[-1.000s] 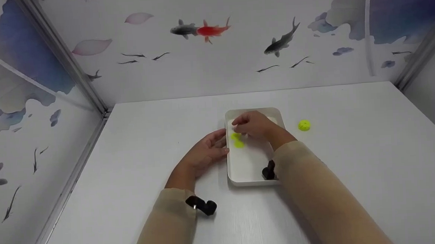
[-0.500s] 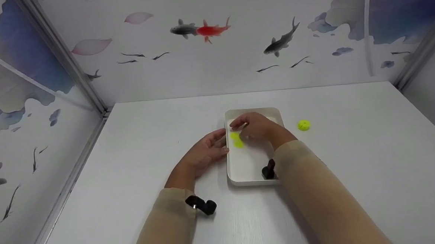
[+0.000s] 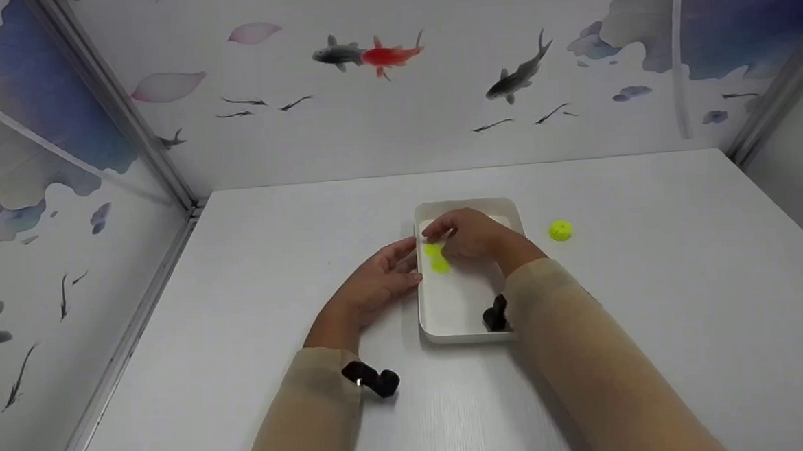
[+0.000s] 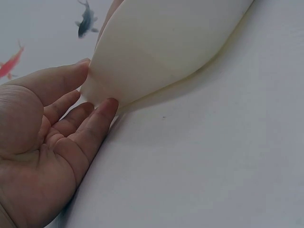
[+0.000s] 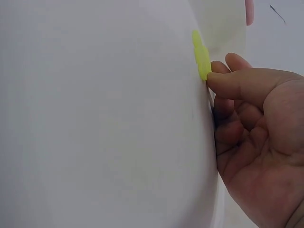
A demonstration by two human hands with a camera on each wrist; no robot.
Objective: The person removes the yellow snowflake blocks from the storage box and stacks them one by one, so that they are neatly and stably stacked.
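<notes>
In the head view, my left hand (image 3: pixel 377 282) touches the left wall of a white rectangular tray (image 3: pixel 448 329), its thumb low on the wall and its fingers farther back. The left wrist view has these fingertips at the tray's outer side (image 4: pixel 156 42). My right hand (image 3: pixel 467 234) is inside the tray. Its thumb tip presses at the edge of a thin, bright yellow flattened piece with a lobed outline (image 3: pixel 439 261) lying on the tray bottom. From the right wrist view, the thumb meets the near end of this yellow piece (image 5: pixel 201 57), and the other fingers bend loosely below.
To the right of the tray sits a rounded yellow lump (image 3: pixel 560 230) with a grooved top. Both stand on a white table (image 3: pixel 651 274) with a fish-patterned wall (image 3: pixel 396 122) behind. Black wrist cameras sit on both sleeves; the right one overlaps the tray's near corner.
The right hand has shifted slightly left, and its thumb has come down to the edge of the yellow piece. The left hand and the tray have stayed in place.
</notes>
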